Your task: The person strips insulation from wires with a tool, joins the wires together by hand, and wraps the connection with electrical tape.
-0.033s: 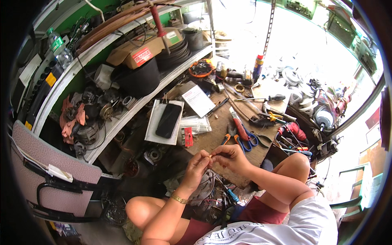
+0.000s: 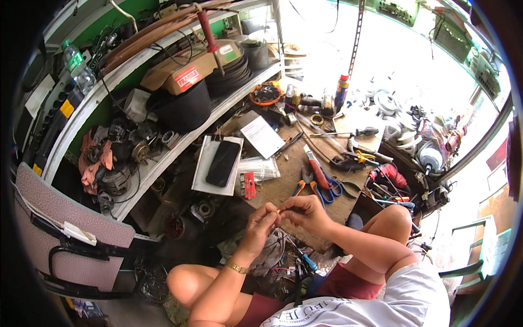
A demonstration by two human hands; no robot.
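Both my hands meet over the near edge of the wooden bench (image 2: 289,188). My left hand (image 2: 262,223) is closed, thumb against fingers, with a watch on its wrist. Fingertips of my right hand (image 2: 308,212) pinch from the other side. Between them sits a tiny pale, yellowish piece (image 2: 279,211), too small to name. Just beyond my hands lie orange-and-blue-handled pliers (image 2: 308,182), blue-handled scissors (image 2: 334,188) and a red-handled cutter knife (image 2: 317,168). A small red packet (image 2: 249,185) is to their left.
A black phone (image 2: 224,163) rests on a white notebook (image 2: 201,177), near a printed sheet (image 2: 262,135) and clear plastic bags (image 2: 261,170). A screwdriver (image 2: 359,132) and a spray can (image 2: 341,91) stand farther back. Loaded shelves (image 2: 180,131) line the left; a tool box (image 2: 389,188) sits right.
Both hands stay together at almost the same place, with only slight finger movement around the tiny piece. The view has shifted a little.
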